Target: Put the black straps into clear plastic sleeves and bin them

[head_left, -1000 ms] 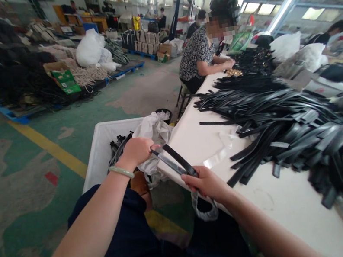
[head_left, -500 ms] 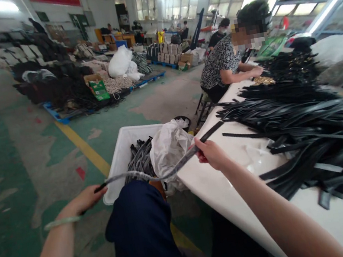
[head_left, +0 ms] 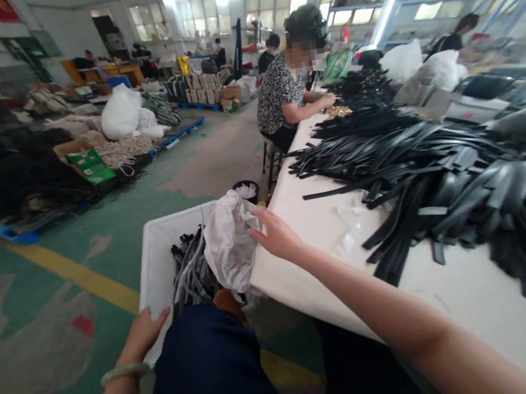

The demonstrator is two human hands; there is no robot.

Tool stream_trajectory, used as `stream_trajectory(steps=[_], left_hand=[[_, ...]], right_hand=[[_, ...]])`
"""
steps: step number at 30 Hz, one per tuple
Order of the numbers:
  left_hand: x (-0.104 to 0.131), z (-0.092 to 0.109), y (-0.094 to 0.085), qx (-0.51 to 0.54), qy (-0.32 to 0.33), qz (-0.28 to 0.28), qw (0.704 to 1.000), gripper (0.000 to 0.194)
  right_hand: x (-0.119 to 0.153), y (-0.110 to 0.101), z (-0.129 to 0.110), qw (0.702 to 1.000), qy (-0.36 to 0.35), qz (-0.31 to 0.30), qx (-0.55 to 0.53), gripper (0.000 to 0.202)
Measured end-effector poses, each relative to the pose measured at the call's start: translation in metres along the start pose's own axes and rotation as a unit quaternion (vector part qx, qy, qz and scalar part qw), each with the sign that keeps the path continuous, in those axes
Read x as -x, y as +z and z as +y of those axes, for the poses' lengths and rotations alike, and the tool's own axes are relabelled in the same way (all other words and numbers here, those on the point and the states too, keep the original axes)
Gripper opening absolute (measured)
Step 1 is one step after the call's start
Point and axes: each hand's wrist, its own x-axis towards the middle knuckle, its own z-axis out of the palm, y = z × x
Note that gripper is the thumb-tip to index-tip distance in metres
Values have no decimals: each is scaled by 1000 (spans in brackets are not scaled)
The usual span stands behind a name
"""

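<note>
My left hand [head_left: 149, 334] is at the near left corner of a white plastic bin [head_left: 147, 270], thumb apart from the fingers and nothing visible in it. Whether it touches the rim I cannot tell. Inside the bin lie black and grey straps [head_left: 191, 263]. A crumpled white plastic bag [head_left: 230, 243] hangs over the bin's right side. My right hand [head_left: 274, 235] is open beside that bag, above the edge of the white table [head_left: 302, 284], its fingers spread and empty. A large heap of black straps [head_left: 388, 162] covers much of the table to its right.
A co-worker [head_left: 280, 93] sits on a stool at the table's far end, hands by small gold-coloured pieces [head_left: 338, 112]. A black bucket [head_left: 246, 191] stands on the floor behind the bin. Pallets with piled goods [head_left: 25, 163] are at the left. My knee [head_left: 204, 361] is close to the bin.
Both hands have let go of the strap that was stretched between them. My left hand is now lower, by the bin. The view has turned to the right.
</note>
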Motion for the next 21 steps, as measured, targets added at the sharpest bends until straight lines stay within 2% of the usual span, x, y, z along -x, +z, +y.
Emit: stream_trajectory(steps=[1, 2, 3, 4, 7, 9, 12, 14, 16, 17, 18, 19, 21], left_hand=[[-10, 12, -9, 13, 21, 0, 1000, 75], [-16, 26, -17, 35, 50, -14, 998, 77], [-17, 43, -25, 56, 90, -41, 994, 77], [-15, 65, -32, 69, 141, -73, 985, 75], [14, 147, -47, 26, 281, -131, 950, 62], [45, 206, -49, -27, 374, -136, 917, 49], [90, 278, -44, -70, 479, -181, 856, 46], [112, 309, -38, -40, 537, -261, 801, 46], [125, 327, -30, 46, 563, -380, 733, 47], [127, 333, -26, 98, 558, -433, 701, 51], [128, 337, -20, 150, 545, -469, 679, 58], [127, 339, -14, 200, 524, -484, 671, 67], [122, 340, 2, 295, 473, -466, 687, 80]], right_hand=[[31, -21, 14, 999, -14, 18, 42, 53], [63, -39, 29, 985, -34, 41, 165, 62], [96, -52, 44, 962, -23, 59, 267, 71], [127, -61, 58, 940, -8, 51, 337, 77], [199, -61, 86, 908, -64, -33, 413, 82], [223, -50, 89, 918, -99, -49, 380, 69], [232, -38, 70, 969, -100, -67, 215, 49], [229, -41, 45, 988, -39, -145, 19, 32], [222, -51, 20, 953, 44, -227, -196, 29], [216, -58, 10, 930, 73, -233, -276, 32], [208, -66, 3, 918, 89, -208, -327, 33], [198, -74, 0, 919, 96, -155, -349, 33], [175, -88, 3, 938, 100, -27, -330, 32]])
